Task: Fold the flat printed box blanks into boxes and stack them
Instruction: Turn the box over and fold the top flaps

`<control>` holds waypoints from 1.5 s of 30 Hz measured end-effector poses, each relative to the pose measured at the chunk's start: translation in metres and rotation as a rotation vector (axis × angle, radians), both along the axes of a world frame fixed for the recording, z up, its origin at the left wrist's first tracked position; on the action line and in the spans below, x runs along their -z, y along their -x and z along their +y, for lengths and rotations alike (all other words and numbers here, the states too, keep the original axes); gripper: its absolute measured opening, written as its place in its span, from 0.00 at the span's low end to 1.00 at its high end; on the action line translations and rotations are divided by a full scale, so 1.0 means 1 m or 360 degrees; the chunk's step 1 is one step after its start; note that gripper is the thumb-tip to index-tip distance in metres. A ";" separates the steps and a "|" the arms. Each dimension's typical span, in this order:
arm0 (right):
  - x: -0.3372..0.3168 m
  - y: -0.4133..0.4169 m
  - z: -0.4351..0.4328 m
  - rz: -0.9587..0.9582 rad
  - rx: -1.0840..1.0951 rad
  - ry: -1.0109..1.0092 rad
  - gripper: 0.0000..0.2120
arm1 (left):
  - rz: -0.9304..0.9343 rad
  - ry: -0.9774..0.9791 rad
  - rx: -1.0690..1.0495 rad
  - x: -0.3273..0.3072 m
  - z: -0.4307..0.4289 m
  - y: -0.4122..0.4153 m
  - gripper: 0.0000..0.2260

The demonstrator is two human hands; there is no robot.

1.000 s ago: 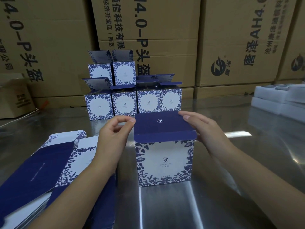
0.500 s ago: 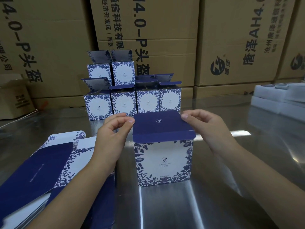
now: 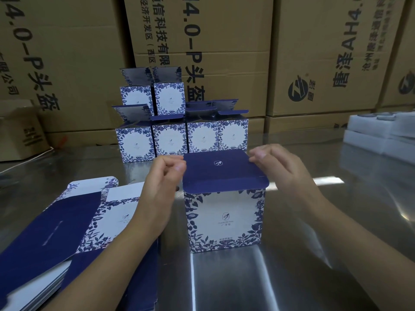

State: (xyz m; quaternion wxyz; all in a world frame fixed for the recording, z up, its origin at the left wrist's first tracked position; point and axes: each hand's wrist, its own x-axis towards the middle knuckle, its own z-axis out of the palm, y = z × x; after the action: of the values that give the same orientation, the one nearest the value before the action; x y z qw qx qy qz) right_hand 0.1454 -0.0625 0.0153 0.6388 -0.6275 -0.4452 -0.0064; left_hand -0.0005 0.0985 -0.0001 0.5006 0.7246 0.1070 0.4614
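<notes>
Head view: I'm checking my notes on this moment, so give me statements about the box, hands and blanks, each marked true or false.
1. The blue-and-white floral cardboard box stands upright on the shiny steel table. True.
2. Its dark blue lid flap stands straight up. False: it lies folded over the top.
3. The left hand and right hand are at opposite sides of that flap. True.
4. The pile of flat printed blanks lies right of the box. False: it lies left.

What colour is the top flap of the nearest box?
Navy blue top flap with a small white logo; head view.
</notes>
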 end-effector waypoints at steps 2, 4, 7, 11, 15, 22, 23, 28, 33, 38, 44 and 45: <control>0.002 0.005 -0.002 -0.0264 0.0069 0.0034 0.21 | 0.0044 -0.0165 -0.0068 0.002 0.000 0.001 0.20; 0.005 0.007 -0.002 -0.0488 0.0061 0.0061 0.16 | 0.0086 -0.0316 -0.0127 0.004 0.000 0.001 0.19; 0.009 0.007 -0.001 -0.0622 -0.0009 0.0035 0.15 | 0.0050 -0.0432 -0.0177 0.005 -0.001 0.004 0.17; 0.007 0.007 0.000 -0.0610 -0.0060 0.0020 0.13 | 0.0030 -0.0576 -0.0124 0.005 -0.005 0.005 0.17; 0.006 0.012 0.002 -0.0729 -0.0067 0.0001 0.08 | 0.0049 -0.0658 0.0061 0.004 -0.012 0.004 0.17; 0.006 0.014 0.004 -0.0690 -0.0135 -0.0057 0.08 | 0.0091 -0.0770 0.0034 0.000 -0.015 0.004 0.14; 0.006 0.015 0.005 -0.0657 -0.0162 -0.0058 0.09 | 0.0087 -0.0781 0.0034 -0.001 -0.015 0.004 0.14; 0.008 0.017 0.009 -0.0655 -0.0195 -0.0047 0.14 | 0.0055 -0.0789 0.0079 -0.004 -0.018 0.004 0.12; 0.008 0.019 0.010 -0.0530 -0.0259 -0.0084 0.15 | 0.0036 -0.0708 0.0124 -0.005 -0.016 0.002 0.11; 0.005 0.021 0.010 -0.0451 -0.0293 -0.0080 0.13 | 0.0032 -0.0665 0.0162 -0.008 -0.015 0.002 0.09; 0.002 0.020 0.010 -0.0390 -0.0332 -0.0044 0.10 | 0.0091 -0.0647 0.0170 -0.011 -0.017 0.002 0.09; 0.002 0.020 0.010 -0.0391 -0.0333 -0.0032 0.10 | 0.0100 -0.0648 0.0175 -0.011 -0.016 0.002 0.10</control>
State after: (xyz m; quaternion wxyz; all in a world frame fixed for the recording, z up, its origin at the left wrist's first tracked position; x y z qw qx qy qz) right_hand 0.1259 -0.0524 0.0135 0.5831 -0.5656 -0.5828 -0.0208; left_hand -0.0030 0.0821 0.0113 0.3648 0.8295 -0.0125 0.4227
